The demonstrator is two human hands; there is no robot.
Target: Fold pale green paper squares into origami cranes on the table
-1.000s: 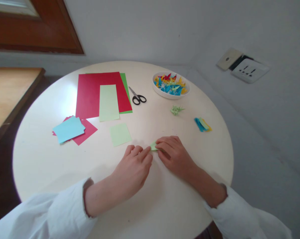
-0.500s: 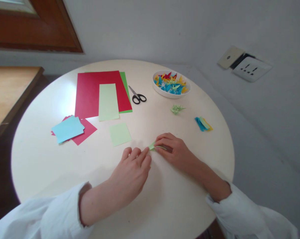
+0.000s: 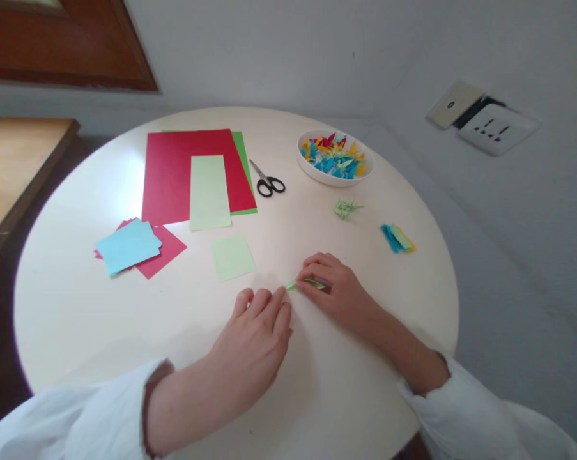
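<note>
A small folded piece of light green paper (image 3: pixel 292 285) lies on the white table (image 3: pixel 183 332), between my two hands and partly covered by fingers. My right hand (image 3: pixel 333 284) pinches it, thumb below and fingers above. At the paper's left tip rests my left hand (image 3: pixel 257 335), its fingers curled and the index fingertip pressed on the paper. A light green paper square (image 3: pixel 232 257) lies flat just beyond the left hand. Farther off on the right is a small cluster of folded green paper (image 3: pixel 347 209).
Black-handled scissors (image 3: pixel 268 180) lie beside red sheets (image 3: pixel 168 176), with a light green strip (image 3: pixel 209 191) on top. At left are blue paper pieces (image 3: pixel 129 246) over pink ones. A white dish (image 3: pixel 333 181) holds many paper cranes. Coloured folded strips (image 3: pixel 397 237) sit near the right edge.
The view has shifted slightly. Both hands stay at the green paper, and its left end now looks narrower and more pointed.
</note>
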